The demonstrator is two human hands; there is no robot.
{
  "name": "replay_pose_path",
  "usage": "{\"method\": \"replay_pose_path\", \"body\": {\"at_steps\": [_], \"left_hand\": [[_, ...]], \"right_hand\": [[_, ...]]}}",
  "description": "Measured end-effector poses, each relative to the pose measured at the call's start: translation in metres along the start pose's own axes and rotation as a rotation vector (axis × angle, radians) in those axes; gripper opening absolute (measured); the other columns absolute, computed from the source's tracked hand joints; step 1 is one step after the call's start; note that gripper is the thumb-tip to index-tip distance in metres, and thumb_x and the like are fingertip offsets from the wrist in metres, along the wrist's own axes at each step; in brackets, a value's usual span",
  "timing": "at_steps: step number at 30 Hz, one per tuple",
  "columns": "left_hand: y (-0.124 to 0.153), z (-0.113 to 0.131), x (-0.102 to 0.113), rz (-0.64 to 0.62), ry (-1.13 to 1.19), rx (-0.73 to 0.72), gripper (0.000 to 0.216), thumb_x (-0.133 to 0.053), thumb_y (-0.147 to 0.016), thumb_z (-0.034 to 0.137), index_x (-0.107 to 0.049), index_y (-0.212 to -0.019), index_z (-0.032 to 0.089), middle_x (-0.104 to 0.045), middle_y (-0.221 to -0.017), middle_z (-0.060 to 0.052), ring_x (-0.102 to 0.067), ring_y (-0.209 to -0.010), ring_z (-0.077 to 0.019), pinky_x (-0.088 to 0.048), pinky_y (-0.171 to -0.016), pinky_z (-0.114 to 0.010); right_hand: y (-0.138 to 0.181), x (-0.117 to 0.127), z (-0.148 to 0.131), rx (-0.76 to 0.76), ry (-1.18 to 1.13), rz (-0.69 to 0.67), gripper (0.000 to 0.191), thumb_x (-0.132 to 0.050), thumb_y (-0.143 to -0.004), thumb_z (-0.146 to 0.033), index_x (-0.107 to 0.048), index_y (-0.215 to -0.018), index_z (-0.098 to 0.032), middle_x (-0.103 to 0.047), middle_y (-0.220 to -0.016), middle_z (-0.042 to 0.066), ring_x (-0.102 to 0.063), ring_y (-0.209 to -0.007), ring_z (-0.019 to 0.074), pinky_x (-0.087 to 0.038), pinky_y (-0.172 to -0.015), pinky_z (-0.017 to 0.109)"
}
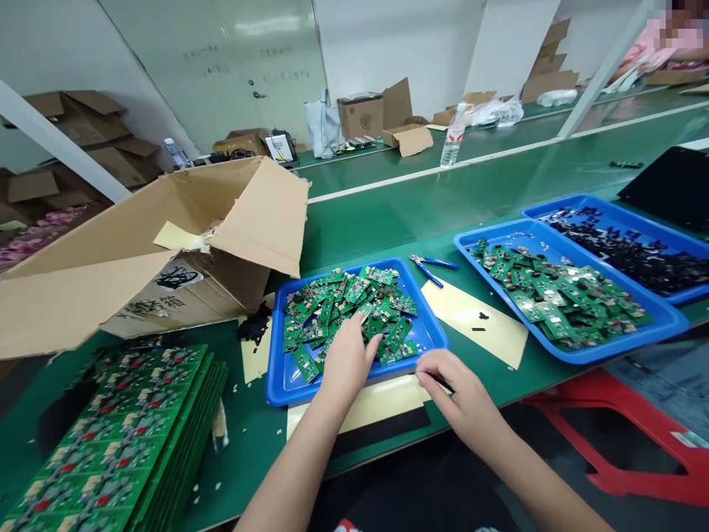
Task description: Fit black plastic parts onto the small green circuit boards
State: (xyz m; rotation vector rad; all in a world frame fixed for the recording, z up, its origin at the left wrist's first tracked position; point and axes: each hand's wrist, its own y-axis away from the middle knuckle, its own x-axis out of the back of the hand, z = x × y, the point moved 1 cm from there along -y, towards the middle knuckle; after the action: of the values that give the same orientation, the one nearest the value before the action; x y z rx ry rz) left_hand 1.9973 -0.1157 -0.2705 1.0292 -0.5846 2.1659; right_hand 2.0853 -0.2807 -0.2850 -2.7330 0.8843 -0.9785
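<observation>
My left hand [348, 355] is over the near blue tray [280, 384], its fingertips touching the pile of small green circuit boards [332, 303]. Its thumb is spread away from the fingers, and no board shows clearly in its grasp. At the tray's near right corner, my right hand [457, 388] is closed in a pinch; a small dark bit shows by its fingers, too hidden to name. Blue-handled cutters [435, 264] lie behind the tray, beside a yellowish sheet [481, 321] with small black pieces on it.
A second blue tray [559, 353] of circuit boards stands right, with a tray of black parts [625, 251] beyond. Stacked board panels [111, 436] and an open carton [221, 236] are left. A water bottle [453, 137] stands behind. A red stool [625, 428] is below right.
</observation>
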Motion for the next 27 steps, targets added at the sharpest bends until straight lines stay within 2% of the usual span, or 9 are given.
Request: {"method": "replay_pose_path", "body": {"at_steps": [2,5,7,12,15,18,20,24,27], "left_hand": [[-0.013,0.002,-0.009,0.013,0.02,0.012,0.032,-0.059,-0.075,0.018,-0.055,-0.107,0.013,-0.058,-0.086,-0.008,-0.057,-0.083,-0.0237,-0.045,-0.077,-0.038],[-0.018,0.004,-0.015,0.014,0.093,0.016,0.025,-0.056,-0.074,0.013,-0.058,-0.099,0.015,-0.055,-0.076,-0.003,-0.056,-0.077,-0.0209,-0.044,-0.075,-0.035],[-0.016,0.002,-0.012,0.013,0.16,0.033,0.023,-0.055,-0.074,0.014,-0.058,-0.097,0.016,-0.052,-0.069,0.0,-0.054,-0.067,-0.0175,-0.043,-0.068,-0.031],[0.001,-0.002,0.002,-0.045,0.382,0.097,0.013,-0.052,-0.076,0.025,-0.057,-0.082,0.015,-0.044,-0.054,0.006,-0.046,-0.049,-0.0108,-0.039,-0.051,-0.022],[0.014,-0.001,0.007,-0.069,0.56,0.143,0.015,-0.057,-0.074,0.03,-0.057,-0.075,0.015,-0.049,-0.058,0.004,-0.05,-0.053,-0.0102,-0.042,-0.052,-0.021],[0.027,0.004,0.011,0.01,0.827,0.216,0.017,-0.067,-0.067,0.028,-0.057,-0.07,0.015,-0.059,-0.078,-0.002,-0.057,-0.074,-0.0124,-0.046,-0.064,-0.021],[0.035,0.008,0.013,-0.013,0.96,0.293,0.019,-0.069,-0.066,0.028,-0.058,-0.075,0.016,-0.061,-0.079,-0.002,-0.058,-0.075,-0.0124,-0.047,-0.066,-0.022],[0.05,0.02,0.019,-0.173,1.027,0.409,0.03,-0.066,-0.071,0.032,-0.059,-0.097,0.017,-0.056,-0.059,0.004,-0.054,-0.055,-0.0085,-0.047,-0.056,-0.02],[0.058,0.027,0.024,-0.198,1.041,0.429,0.034,-0.066,-0.071,0.033,-0.061,-0.101,0.016,-0.06,-0.064,0.002,-0.057,-0.059,-0.0097,-0.05,-0.057,-0.02]], "right_hand": [[-0.006,0.002,-0.001,0.059,0.027,0.075,0.016,-0.043,-0.087,-0.023,-0.056,-0.078,-0.02,-0.057,-0.086,0.008,-0.057,-0.091,0.0217,-0.049,-0.072,0.031],[-0.013,0.003,-0.005,0.097,0.021,0.143,0.014,-0.044,-0.088,-0.02,-0.055,-0.08,-0.019,-0.057,-0.081,0.006,-0.059,-0.08,0.0185,-0.048,-0.07,0.03],[-0.017,0.004,-0.007,0.124,0.013,0.147,0.013,-0.044,-0.088,-0.019,-0.054,-0.081,-0.019,-0.058,-0.077,0.005,-0.058,-0.072,0.0162,-0.048,-0.066,0.028],[-0.026,0.005,-0.01,0.179,0.035,0.136,0.012,-0.045,-0.088,-0.016,-0.055,-0.081,-0.017,-0.059,-0.075,0.004,-0.057,-0.069,0.0149,-0.046,-0.065,0.027],[-0.03,0.003,-0.015,0.212,0.016,0.134,0.011,-0.046,-0.087,-0.014,-0.055,-0.081,-0.017,-0.059,-0.075,0.004,-0.056,-0.069,0.0144,-0.046,-0.065,0.027],[-0.031,0.0,-0.023,0.241,-0.011,0.137,0.01,-0.048,-0.086,-0.013,-0.055,-0.081,-0.017,-0.059,-0.074,0.004,-0.056,-0.067,0.0136,-0.046,-0.063,0.026],[-0.03,0.0,-0.029,0.269,-0.017,0.137,0.009,-0.049,-0.086,-0.013,-0.056,-0.081,-0.016,-0.059,-0.073,0.004,-0.056,-0.067,0.0137,-0.046,-0.063,0.026],[-0.025,0.001,-0.037,0.323,0.002,0.105,0.011,-0.049,-0.086,-0.01,-0.058,-0.083,-0.014,-0.058,-0.073,0.005,-0.055,-0.069,0.014,-0.047,-0.062,0.026],[-0.021,0.001,-0.038,0.345,0.049,0.081,0.012,-0.048,-0.086,-0.01,-0.06,-0.084,-0.013,-0.058,-0.073,0.006,-0.055,-0.069,0.0144,-0.047,-0.062,0.027]]}}
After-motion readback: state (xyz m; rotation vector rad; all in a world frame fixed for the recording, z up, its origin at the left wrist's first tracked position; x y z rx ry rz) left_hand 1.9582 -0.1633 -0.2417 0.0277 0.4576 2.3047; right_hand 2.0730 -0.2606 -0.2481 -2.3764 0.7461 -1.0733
